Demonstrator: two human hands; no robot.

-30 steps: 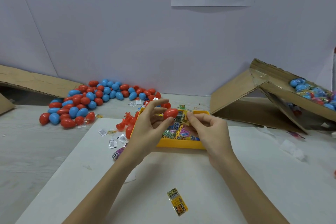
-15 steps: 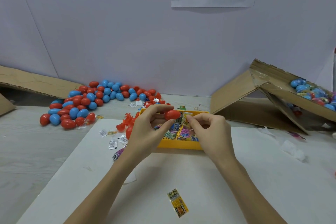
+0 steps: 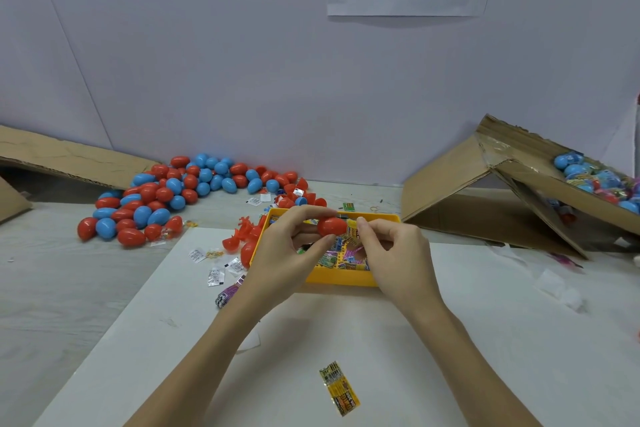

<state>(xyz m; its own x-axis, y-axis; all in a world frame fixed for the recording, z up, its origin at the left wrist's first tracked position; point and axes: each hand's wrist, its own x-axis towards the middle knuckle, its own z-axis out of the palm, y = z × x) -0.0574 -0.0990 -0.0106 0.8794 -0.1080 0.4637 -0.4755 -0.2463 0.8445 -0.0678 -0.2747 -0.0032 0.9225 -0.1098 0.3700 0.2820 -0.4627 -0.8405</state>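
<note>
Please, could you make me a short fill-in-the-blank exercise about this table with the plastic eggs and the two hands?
1. The left hand holds a plastic egg whose colour is ____.
2. The right hand pinches a small packet over the ____ tray.
3. The egg pile on the left mixes red eggs and ____ ones.
Missing words: red; yellow; blue.

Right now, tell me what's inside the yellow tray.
Colourful printed packets lie in the yellow tray. The left hand, holding a red egg, and the right hand, pinching a yellow packet, cover the rest.
</note>
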